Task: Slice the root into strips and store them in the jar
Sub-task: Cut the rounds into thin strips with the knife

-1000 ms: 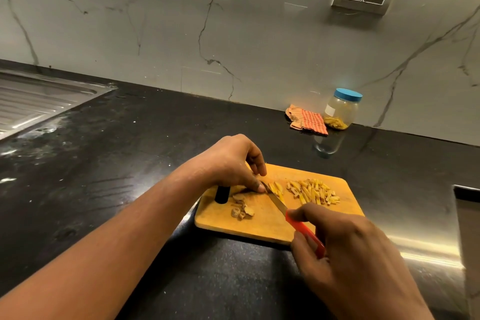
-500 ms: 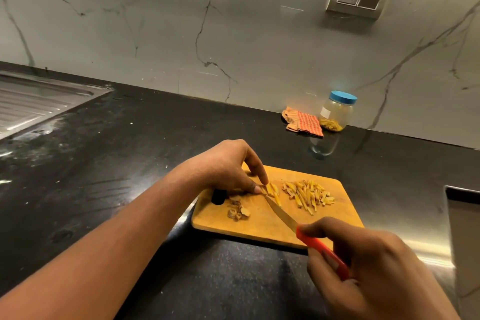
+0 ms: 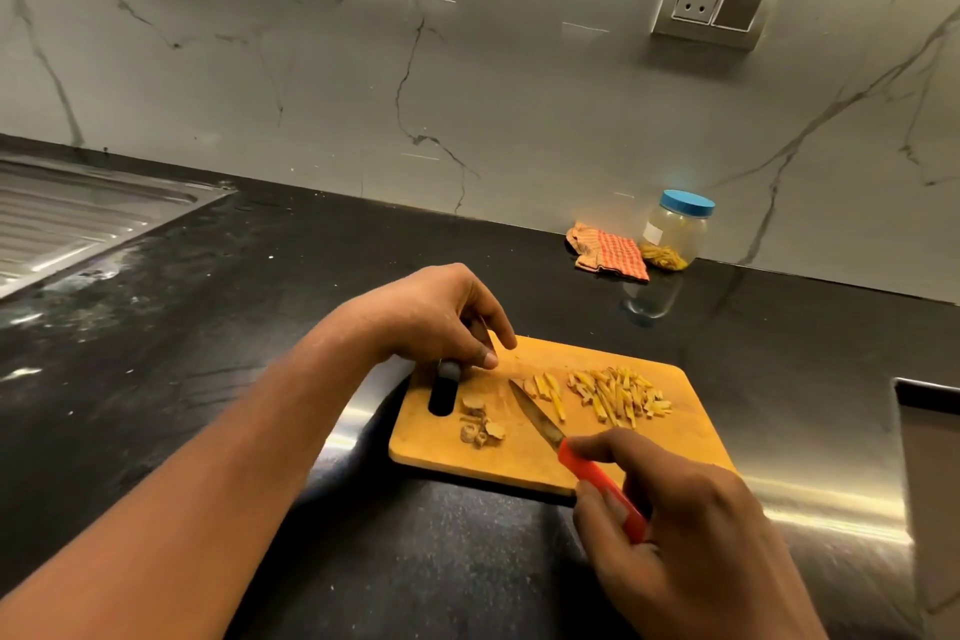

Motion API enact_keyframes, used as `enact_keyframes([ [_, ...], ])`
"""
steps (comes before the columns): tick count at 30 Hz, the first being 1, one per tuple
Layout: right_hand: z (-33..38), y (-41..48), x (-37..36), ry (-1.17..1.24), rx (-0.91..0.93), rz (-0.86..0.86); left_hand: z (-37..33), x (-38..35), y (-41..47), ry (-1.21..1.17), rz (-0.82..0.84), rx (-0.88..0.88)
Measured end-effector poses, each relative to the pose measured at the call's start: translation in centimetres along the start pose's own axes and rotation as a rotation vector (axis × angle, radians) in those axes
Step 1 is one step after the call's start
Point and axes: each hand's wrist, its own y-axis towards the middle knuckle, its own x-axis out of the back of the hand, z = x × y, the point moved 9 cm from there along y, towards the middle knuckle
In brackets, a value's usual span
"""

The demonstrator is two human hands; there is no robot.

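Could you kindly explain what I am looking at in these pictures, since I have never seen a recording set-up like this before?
No machine here: a person wears a wide-angle camera on the head, so every picture looks down at their own two hands. The right hand grips a knife by its red handle, blade over a wooden cutting board on the dark counter. The left hand hovers over the board, fingers loosely curled, holding nothing visible. On the board lie yellow root strips and some brownish scraps. By the wall stand a blue-lidded jar with some strips inside and a checked cloth.
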Motion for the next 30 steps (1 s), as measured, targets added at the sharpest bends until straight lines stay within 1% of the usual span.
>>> enact_keyframes([
  [4, -1.4, -0.3, 1.0, -0.044, -0.062, -0.069, 0.1, 0.2, -1.0, 0.007, 0.130, 0.011],
  [7, -1.6, -0.2, 0.9, -0.033, -0.060, -0.070, 0.2, -0.6, -1.6, 0.033, 0.258, 0.037],
  [9, -1.5, 0.0, 0.3, 0.013, -0.052, -0.048, 0.1, -1.2, -1.8, 0.080, 0.311, 0.030],
  [11, -1.6, 0.0, -0.1, 0.028, -0.052, -0.035, -0.1, -1.5, -1.8, 0.119, 0.312, 0.026],
  [18, -3.1, -0.3, -0.3, 0.047, -0.067, -0.127, -0.1, -1.9, -1.2, 0.184, 0.278, 0.026],
  [22, -3.1, -0.6, -0.1, 0.098, -0.051, -0.181, 0.2, -1.8, -1.0, 0.173, 0.266, 0.011],
  [30, -2.9, -0.6, -0.3, 0.152, -0.031, -0.163, 0.2, -1.6, -0.8, 0.106, 0.256, 0.011],
])
